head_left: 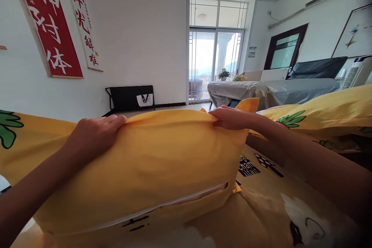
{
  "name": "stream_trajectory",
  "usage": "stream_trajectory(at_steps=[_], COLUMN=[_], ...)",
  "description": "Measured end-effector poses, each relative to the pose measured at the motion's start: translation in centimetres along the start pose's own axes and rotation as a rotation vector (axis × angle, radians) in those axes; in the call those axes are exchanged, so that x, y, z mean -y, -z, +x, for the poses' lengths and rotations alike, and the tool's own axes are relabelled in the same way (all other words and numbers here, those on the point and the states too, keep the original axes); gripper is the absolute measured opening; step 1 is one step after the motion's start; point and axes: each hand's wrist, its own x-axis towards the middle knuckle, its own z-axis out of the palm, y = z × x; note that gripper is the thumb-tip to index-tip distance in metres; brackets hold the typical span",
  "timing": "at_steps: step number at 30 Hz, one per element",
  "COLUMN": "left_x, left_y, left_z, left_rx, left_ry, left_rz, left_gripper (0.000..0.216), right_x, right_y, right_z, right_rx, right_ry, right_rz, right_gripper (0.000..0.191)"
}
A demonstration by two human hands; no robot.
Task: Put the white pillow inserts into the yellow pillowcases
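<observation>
Because the plump yellow fabric pillow point(174, 153) would likely flop, we grip its top edge mid-frame, left hand point(95, 133) curled over, right hand point(228, 117) pinching it

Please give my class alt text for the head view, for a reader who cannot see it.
A person's left hand and right hand hold a yellow pillow by its top edge over printed bedding. Behind are a red hanging scroll and glass sliding doors.
</observation>
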Motion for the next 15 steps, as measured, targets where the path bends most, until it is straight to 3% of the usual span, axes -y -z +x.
stream_trajectory(at_steps=[5,8,10,15], left_x=[1.6,1.7,1.5,2.8], left_y=[1.1,1.6,1.3,-1.1], left_z=[0.8,1.1,1.1,-0.6], left_rx=[-0.106,-0.118,-0.04,0.357], left_ry=[0.064,0.142,0.164,0.208], left_rz=[0.055,0.04,-0.02,-0.474], left_gripper=[0.032,0.047,0.047,0.044], right_x=[-1.7,-1.8,-1.6,-1.6], right_y=[2.4,2.0,1.0,-1.1], right_z=[-1.3,-1.5,-1.3,-0.6], right_rx=[-0.054,-0.054,-0.061,-0.156], right_ry=[-0.027,-0.006,-0.045,-0.12], right_rz=[-0.097,-0.056,0.007,0.059], right_gripper=[0.017,0.017,0.017,0.018])
